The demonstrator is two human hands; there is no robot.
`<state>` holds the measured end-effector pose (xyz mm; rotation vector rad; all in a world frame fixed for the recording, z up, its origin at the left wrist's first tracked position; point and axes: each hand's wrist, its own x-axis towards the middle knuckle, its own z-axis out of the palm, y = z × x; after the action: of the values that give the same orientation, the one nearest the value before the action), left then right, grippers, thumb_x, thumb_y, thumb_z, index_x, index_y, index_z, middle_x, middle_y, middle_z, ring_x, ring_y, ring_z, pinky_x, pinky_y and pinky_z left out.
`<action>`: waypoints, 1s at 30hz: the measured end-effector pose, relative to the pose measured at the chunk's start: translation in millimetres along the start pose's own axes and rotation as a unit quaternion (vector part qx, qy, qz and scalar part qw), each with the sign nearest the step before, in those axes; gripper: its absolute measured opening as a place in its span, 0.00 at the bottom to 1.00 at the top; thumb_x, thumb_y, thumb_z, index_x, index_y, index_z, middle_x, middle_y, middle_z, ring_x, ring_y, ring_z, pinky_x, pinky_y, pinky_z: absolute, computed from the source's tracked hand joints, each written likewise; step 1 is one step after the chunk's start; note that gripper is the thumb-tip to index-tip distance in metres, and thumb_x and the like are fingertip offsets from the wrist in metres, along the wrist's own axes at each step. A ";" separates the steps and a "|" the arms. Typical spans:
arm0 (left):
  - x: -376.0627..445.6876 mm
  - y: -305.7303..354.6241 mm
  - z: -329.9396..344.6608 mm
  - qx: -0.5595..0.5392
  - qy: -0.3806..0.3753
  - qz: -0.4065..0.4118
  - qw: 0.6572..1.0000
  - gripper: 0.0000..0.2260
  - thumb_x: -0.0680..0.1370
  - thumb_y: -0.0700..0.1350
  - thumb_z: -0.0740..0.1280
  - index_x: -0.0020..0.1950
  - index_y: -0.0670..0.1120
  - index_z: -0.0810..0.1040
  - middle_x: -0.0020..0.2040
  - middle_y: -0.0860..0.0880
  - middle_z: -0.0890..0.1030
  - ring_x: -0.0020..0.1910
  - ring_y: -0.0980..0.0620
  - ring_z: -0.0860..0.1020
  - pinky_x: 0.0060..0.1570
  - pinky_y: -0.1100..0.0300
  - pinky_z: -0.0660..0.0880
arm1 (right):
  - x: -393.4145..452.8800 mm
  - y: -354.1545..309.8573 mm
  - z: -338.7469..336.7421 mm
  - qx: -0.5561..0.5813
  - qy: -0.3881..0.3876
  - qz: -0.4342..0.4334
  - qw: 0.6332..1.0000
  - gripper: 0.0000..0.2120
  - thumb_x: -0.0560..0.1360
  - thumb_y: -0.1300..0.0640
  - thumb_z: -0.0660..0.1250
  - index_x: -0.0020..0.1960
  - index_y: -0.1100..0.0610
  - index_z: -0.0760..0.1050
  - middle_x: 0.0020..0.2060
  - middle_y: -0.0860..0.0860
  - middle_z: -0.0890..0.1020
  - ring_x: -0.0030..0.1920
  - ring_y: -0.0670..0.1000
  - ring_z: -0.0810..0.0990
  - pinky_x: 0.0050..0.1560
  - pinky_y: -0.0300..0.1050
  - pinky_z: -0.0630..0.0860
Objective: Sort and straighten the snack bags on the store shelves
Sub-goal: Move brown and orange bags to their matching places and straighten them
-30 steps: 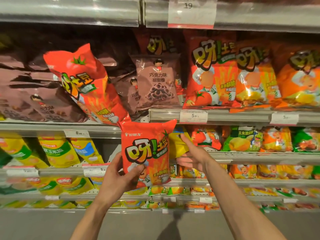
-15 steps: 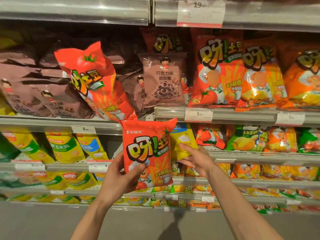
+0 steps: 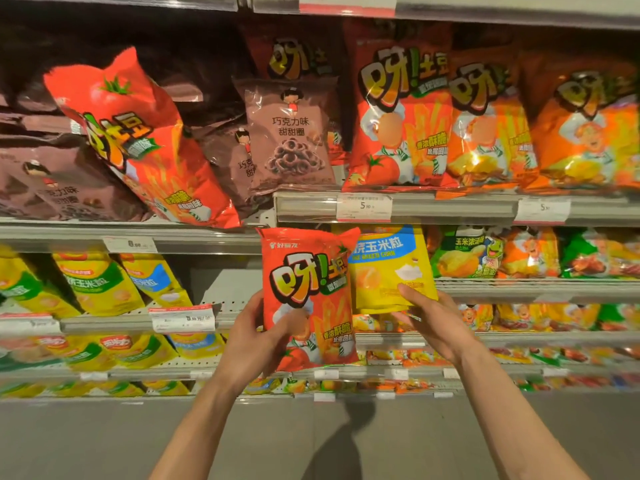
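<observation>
My left hand (image 3: pixel 258 341) grips a small red snack bag (image 3: pixel 308 296) upright in front of the shelves, thumb across its lower front. Just to its right, my right hand (image 3: pixel 433 323) holds a yellow corn snack bag with a blue top (image 3: pixel 391 268) by its bottom edge, out in front of the second shelf. A large red tomato bag (image 3: pixel 138 143) leans tilted among brown chocolate ring bags (image 3: pixel 291 136) on the upper shelf. Upright red and orange bags (image 3: pixel 401 116) stand in a row at the upper right.
Yellow corn bags (image 3: pixel 97 285) fill the second shelf at left, with a gap behind my hands. Green and orange bags (image 3: pixel 485 254) line the second shelf at right. Price tags (image 3: pixel 363 206) hang on the shelf rails. Lower shelves hold more small bags above grey floor (image 3: pixel 311 438).
My right hand has drawn the yellow corn bag out from behind the red bag, so its blue top now shows. The view has moved closer and slightly left.
</observation>
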<state>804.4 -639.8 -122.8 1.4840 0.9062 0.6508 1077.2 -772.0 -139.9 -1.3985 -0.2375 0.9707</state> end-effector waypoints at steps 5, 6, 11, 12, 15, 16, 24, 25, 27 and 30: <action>19.1 -11.1 19.6 -0.014 0.020 -0.031 0.999 0.13 0.78 0.41 0.72 0.62 0.45 0.78 0.33 0.54 0.81 0.25 0.61 0.76 0.24 0.66 0.71 | -4.7 -3.5 -36.7 -0.012 0.016 -0.015 1.000 0.12 0.78 0.62 0.70 0.62 0.59 0.79 0.57 0.58 0.86 0.58 0.57 0.85 0.56 0.50 0.79; 23.1 -13.1 20.0 -0.010 0.026 -0.038 0.999 0.13 0.78 0.42 0.73 0.62 0.45 0.78 0.34 0.52 0.81 0.24 0.60 0.76 0.23 0.66 0.71 | -4.9 -2.9 -42.3 -0.010 0.021 -0.014 1.000 0.13 0.78 0.62 0.70 0.63 0.59 0.78 0.58 0.58 0.86 0.59 0.58 0.85 0.59 0.52 0.78; 42.3 -21.1 20.3 0.043 0.016 -0.064 0.997 0.15 0.75 0.49 0.76 0.56 0.43 0.79 0.34 0.48 0.82 0.23 0.55 0.76 0.23 0.61 0.72 | -3.1 1.4 -53.6 0.009 0.031 -0.013 0.999 0.14 0.78 0.61 0.70 0.64 0.58 0.78 0.58 0.57 0.86 0.62 0.59 0.83 0.70 0.59 0.73; 46.1 -22.3 20.5 0.053 0.015 -0.061 0.997 0.16 0.74 0.50 0.77 0.55 0.44 0.79 0.36 0.48 0.83 0.25 0.55 0.78 0.24 0.60 0.73 | -3.1 1.6 -53.8 0.012 0.030 -0.013 0.999 0.15 0.78 0.60 0.70 0.65 0.58 0.78 0.59 0.57 0.86 0.62 0.59 0.83 0.70 0.59 0.73; 56.6 -25.5 21.1 0.068 0.020 -0.069 0.995 0.19 0.72 0.51 0.79 0.56 0.45 0.76 0.38 0.45 0.84 0.25 0.52 0.79 0.26 0.57 0.73 | -2.6 1.7 -53.9 0.019 0.030 -0.011 0.999 0.16 0.79 0.60 0.69 0.67 0.58 0.77 0.59 0.57 0.85 0.62 0.59 0.83 0.70 0.58 0.73; 59.2 -26.4 22.3 0.066 0.018 -0.075 0.995 0.19 0.72 0.51 0.79 0.55 0.45 0.76 0.38 0.45 0.84 0.26 0.50 0.79 0.25 0.57 0.74 | -2.8 1.7 -53.9 0.020 0.029 -0.011 0.999 0.16 0.79 0.61 0.69 0.67 0.57 0.77 0.60 0.57 0.85 0.63 0.59 0.82 0.70 0.58 0.73; 82.0 -26.8 30.2 0.016 0.027 -0.095 0.995 0.14 0.76 0.52 0.75 0.57 0.45 0.83 0.47 0.47 0.87 0.44 0.48 0.86 0.44 0.55 0.83 | -3.3 3.9 -55.1 0.028 0.025 -0.006 0.999 0.18 0.79 0.61 0.69 0.69 0.58 0.76 0.60 0.57 0.85 0.63 0.58 0.82 0.71 0.58 0.72; 86.4 -22.5 30.2 0.009 0.038 -0.095 0.995 0.15 0.75 0.53 0.76 0.56 0.46 0.83 0.48 0.46 0.87 0.46 0.46 0.86 0.48 0.51 0.84 | -3.2 3.8 -54.6 0.030 0.024 -0.004 0.999 0.18 0.79 0.61 0.69 0.68 0.58 0.76 0.60 0.57 0.85 0.63 0.58 0.82 0.71 0.58 0.72; 95.5 -14.4 30.7 -0.004 0.077 -0.092 0.993 0.19 0.73 0.54 0.77 0.56 0.44 0.81 0.48 0.45 0.86 0.48 0.44 0.85 0.54 0.45 0.83 | -2.7 3.9 -53.6 0.033 0.022 -0.001 0.999 0.18 0.78 0.60 0.69 0.68 0.58 0.76 0.61 0.57 0.85 0.63 0.58 0.82 0.71 0.58 0.72; 104.7 -9.3 30.9 -0.029 0.135 -0.108 0.984 0.29 0.68 0.59 0.80 0.57 0.44 0.74 0.47 0.46 0.84 0.46 0.47 0.84 0.52 0.46 0.82 | -3.0 4.2 -52.2 0.038 0.018 -0.001 0.999 0.19 0.78 0.60 0.69 0.69 0.59 0.76 0.61 0.57 0.85 0.63 0.58 0.82 0.71 0.59 0.73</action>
<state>884.6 -569.3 -147.2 1.2419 1.2284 0.7216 1108.2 -811.9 -153.9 -1.3437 -0.1732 0.9432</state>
